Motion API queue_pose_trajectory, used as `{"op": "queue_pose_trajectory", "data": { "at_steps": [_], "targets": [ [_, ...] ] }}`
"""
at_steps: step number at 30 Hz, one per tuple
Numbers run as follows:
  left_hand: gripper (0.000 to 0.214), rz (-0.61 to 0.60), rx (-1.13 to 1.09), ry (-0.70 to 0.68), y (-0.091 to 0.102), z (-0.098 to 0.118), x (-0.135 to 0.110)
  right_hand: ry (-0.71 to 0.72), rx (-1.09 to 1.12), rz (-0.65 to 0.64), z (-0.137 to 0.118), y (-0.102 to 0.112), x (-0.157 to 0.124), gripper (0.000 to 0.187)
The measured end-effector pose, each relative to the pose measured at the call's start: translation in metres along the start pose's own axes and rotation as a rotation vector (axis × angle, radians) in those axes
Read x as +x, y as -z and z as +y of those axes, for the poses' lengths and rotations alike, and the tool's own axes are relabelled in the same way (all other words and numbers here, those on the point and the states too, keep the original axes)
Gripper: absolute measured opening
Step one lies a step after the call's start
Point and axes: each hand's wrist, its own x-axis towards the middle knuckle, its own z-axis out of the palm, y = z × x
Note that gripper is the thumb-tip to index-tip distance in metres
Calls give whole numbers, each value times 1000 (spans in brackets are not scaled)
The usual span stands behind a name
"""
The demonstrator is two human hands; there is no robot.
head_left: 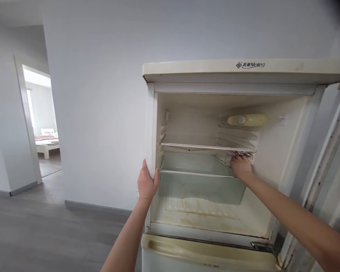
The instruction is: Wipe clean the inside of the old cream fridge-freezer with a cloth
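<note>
An old white fridge [204,71] stands open, its upper compartment bare. My left hand [147,183] grips the left edge of the fridge frame, thumb inside. My right hand [240,166] reaches deep inside and presses a crumpled white cloth [239,154] against the right inner wall, just under the glass shelf [206,146]. Below the shelf sits a clear crisper drawer [201,185] with a glass cover. The floor of the compartment [215,221] is stained yellow-brown.
The open fridge door [333,158] hangs at the right. A closed lower door [209,257] sits below. A thermostat housing [246,120] is on the back wall. To the left are a white wall, grey floor [45,230] and a doorway [42,124] onto a bedroom.
</note>
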Motion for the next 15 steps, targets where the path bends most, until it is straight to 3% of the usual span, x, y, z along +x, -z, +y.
{"op": "queue_pose_trajectory", "data": {
  "at_steps": [5,11,15],
  "targets": [
    [66,-30,-6,6,2,3,0,-34,-73,31,-2,20,-19,32],
    [64,2,-31,-33,1,1,-1,-103,-180,150,-10,22,-36,33],
    [65,31,-37,-36,-1,-1,-3,28,-167,277,-19,18,-27,30]
  ]
}}
